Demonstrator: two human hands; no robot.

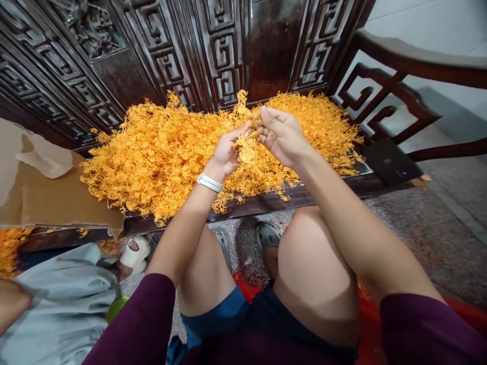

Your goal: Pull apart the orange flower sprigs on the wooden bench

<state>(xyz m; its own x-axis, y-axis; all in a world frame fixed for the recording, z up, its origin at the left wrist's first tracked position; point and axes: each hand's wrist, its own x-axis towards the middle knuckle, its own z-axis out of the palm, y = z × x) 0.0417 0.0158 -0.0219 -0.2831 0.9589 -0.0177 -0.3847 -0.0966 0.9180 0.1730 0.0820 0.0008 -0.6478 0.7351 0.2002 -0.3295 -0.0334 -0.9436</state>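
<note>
A big heap of small orange plastic sprue pieces (160,152) covers the seat of a dark carved wooden bench (266,203). My left hand (226,152), with a white watch on the wrist, and my right hand (283,137) are raised together above the heap. Both pinch one orange plastic piece (247,147) between their fingertips. My bare knees and grey sandals show below the bench edge.
A dark phone (390,162) lies on the bench's right end beside the armrest. Brown cardboard (49,195) lies at the left. Another person in grey clothing (57,299) sits at the lower left, with a white sandal. More orange pieces sit at the far left edge.
</note>
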